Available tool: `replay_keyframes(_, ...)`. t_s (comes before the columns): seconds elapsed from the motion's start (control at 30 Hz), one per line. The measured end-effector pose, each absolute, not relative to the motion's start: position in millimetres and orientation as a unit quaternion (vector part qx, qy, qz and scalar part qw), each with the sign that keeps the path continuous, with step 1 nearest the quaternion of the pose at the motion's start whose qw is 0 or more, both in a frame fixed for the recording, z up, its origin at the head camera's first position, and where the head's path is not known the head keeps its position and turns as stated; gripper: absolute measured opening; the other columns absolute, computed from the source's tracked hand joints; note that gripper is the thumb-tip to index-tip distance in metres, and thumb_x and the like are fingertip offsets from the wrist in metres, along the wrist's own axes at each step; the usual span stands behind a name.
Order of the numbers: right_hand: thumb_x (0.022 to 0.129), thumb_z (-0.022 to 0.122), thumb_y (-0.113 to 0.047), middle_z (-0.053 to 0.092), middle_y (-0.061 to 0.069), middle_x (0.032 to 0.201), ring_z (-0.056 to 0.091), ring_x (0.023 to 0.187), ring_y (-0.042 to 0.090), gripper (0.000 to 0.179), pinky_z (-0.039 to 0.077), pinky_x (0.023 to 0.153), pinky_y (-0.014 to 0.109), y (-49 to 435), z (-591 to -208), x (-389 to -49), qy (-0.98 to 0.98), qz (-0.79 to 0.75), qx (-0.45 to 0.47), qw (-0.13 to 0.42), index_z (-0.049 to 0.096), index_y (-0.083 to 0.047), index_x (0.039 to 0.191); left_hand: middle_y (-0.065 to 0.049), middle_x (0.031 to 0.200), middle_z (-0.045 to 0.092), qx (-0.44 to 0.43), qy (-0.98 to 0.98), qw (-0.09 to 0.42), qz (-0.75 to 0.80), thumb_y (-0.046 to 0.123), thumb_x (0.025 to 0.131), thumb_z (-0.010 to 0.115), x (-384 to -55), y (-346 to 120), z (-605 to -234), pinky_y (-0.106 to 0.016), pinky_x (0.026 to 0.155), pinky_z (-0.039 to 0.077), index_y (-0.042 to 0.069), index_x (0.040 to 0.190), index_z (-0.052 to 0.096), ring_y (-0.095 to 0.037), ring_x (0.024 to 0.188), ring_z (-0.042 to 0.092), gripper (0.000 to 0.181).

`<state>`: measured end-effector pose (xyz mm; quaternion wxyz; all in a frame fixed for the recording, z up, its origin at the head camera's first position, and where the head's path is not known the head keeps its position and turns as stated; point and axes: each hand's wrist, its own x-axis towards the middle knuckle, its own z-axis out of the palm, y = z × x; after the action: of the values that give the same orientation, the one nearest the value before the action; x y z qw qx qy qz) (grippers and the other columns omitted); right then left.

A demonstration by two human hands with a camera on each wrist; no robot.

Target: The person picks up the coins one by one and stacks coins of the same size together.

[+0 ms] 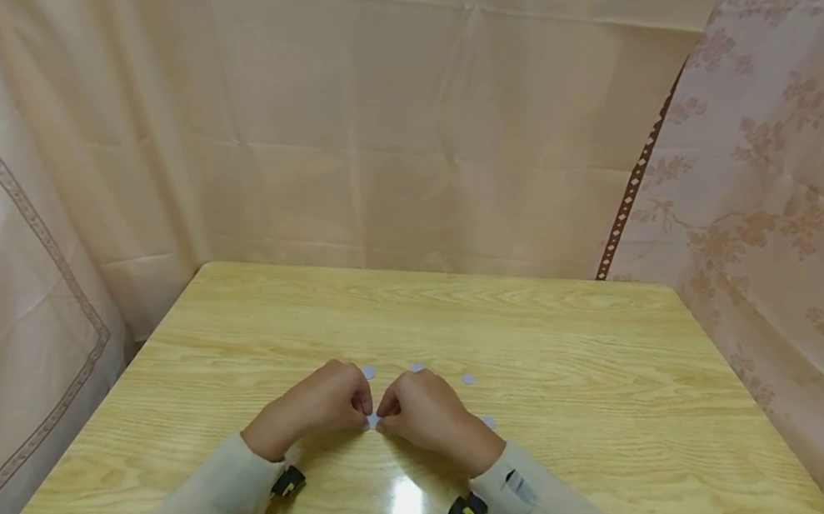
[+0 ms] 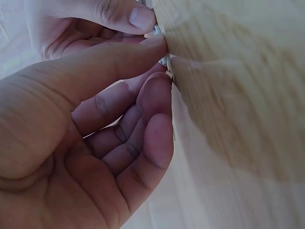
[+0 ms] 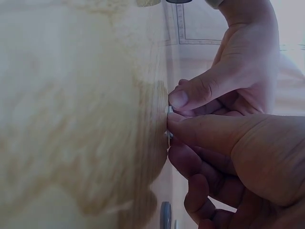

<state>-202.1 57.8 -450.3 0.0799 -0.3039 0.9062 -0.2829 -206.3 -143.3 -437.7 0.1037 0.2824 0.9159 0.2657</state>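
A small pale blue-grey disc [image 1: 373,422] is between my two hands, low over the tabletop. My left hand [image 1: 325,397] pinches its left edge between thumb and fingers. On the opposite edge, my right hand [image 1: 427,414] pinches it the same way, the two thumbs close together. Seen from the right wrist, the disc's thin edge [image 3: 169,129] shows beside the fingertips, which cover most of it. Past the left hand's knuckles lies another pale disc [image 1: 369,371]. One more disc [image 1: 417,368] is partly hidden behind the right hand.
Further discs lie flat on the wooden table [image 1: 581,367]: one at the back right [image 1: 469,379] and one by the right wrist [image 1: 488,422]. Beige curtains [image 1: 396,121] hang behind the table's far edge, with patterned cloth [image 1: 787,204] along the right side.
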Motion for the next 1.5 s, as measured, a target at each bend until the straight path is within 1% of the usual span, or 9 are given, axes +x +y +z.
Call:
replay_keyframes(0.33, 0.087, 0.084, -0.022, 0.074, -0.015, 0.078, 0.062, 0.068, -0.004, 0.006, 0.051, 0.063, 0.017, 60, -452, -201, 0.906, -0.283, -0.305, 0.078, 0.082, -0.017, 0.088, 0.008, 0.069, 0.068, 0.274, 0.917, 0.110, 0.269, 0.002, 0.077, 0.083, -204, -140, -436, -0.024, 0.060, 0.051, 0.012, 0.073, 0.075, -0.007, 0.063, 0.058, 0.014)
replay_keyframes(0.5, 0.086, 0.084, -0.020, 0.072, -0.014, 0.076, 0.060, 0.067, -0.003, 0.005, 0.051, 0.063, 0.018, 62, -451, -201, 0.906, -0.285, -0.301, 0.084, 0.081, -0.016, 0.088, 0.008, 0.070, 0.067, 0.253, 0.913, 0.135, 0.289, 0.001, 0.079, 0.081, -204, -139, -437, -0.027, 0.062, 0.051, 0.012, 0.076, 0.075, -0.009, 0.065, 0.058, 0.013)
replay_keyframes(0.67, 0.086, 0.084, -0.018, 0.070, -0.015, 0.075, 0.059, 0.065, -0.002, 0.004, 0.051, 0.063, 0.019, 63, -449, -200, 0.906, -0.287, -0.297, 0.093, 0.080, -0.016, 0.087, 0.007, 0.071, 0.068, 0.237, 0.911, 0.152, 0.300, 0.001, 0.079, 0.083, -203, -138, -440, -0.027, 0.064, 0.052, 0.013, 0.076, 0.075, -0.010, 0.068, 0.060, 0.015)
replay_keyframes(0.87, 0.085, 0.085, -0.019, 0.068, -0.016, 0.074, 0.059, 0.066, -0.002, 0.005, 0.051, 0.063, 0.019, 66, -448, -198, 0.906, -0.288, -0.297, 0.091, 0.080, -0.017, 0.085, 0.008, 0.070, 0.067, 0.240, 0.911, 0.147, 0.301, 0.003, 0.078, 0.084, -202, -136, -443, -0.027, 0.064, 0.052, 0.015, 0.076, 0.074, -0.009, 0.068, 0.059, 0.015)
replay_keyframes(1.13, 0.085, 0.085, -0.019, 0.067, -0.016, 0.072, 0.058, 0.064, -0.001, 0.006, 0.050, 0.063, 0.021, 68, -449, -197, 0.905, -0.290, -0.297, 0.093, 0.080, -0.017, 0.086, 0.007, 0.071, 0.067, 0.235, 0.910, 0.149, 0.306, 0.001, 0.078, 0.082, -200, -134, -443, -0.028, 0.064, 0.052, 0.013, 0.077, 0.074, -0.011, 0.069, 0.060, 0.015)
replay_keyframes(1.37, 0.086, 0.083, -0.018, 0.068, -0.016, 0.074, 0.058, 0.066, -0.001, 0.005, 0.051, 0.064, 0.021, 73, -446, -195, 0.904, -0.293, -0.296, 0.096, 0.080, -0.015, 0.088, 0.007, 0.069, 0.066, 0.238, 0.912, 0.147, 0.302, 0.002, 0.079, 0.083, -197, -129, -440, -0.026, 0.063, 0.051, 0.014, 0.076, 0.073, -0.009, 0.067, 0.058, 0.016)
replay_keyframes(1.5, 0.086, 0.083, -0.018, 0.066, -0.016, 0.072, 0.057, 0.065, 0.000, 0.005, 0.050, 0.064, 0.021, 78, -446, -193, 0.901, -0.299, -0.299, 0.095, 0.079, -0.015, 0.087, 0.008, 0.068, 0.066, 0.241, 0.913, 0.144, 0.297, 0.002, 0.079, 0.083, -195, -126, -438, -0.025, 0.063, 0.051, 0.014, 0.075, 0.073, -0.008, 0.066, 0.058, 0.016)
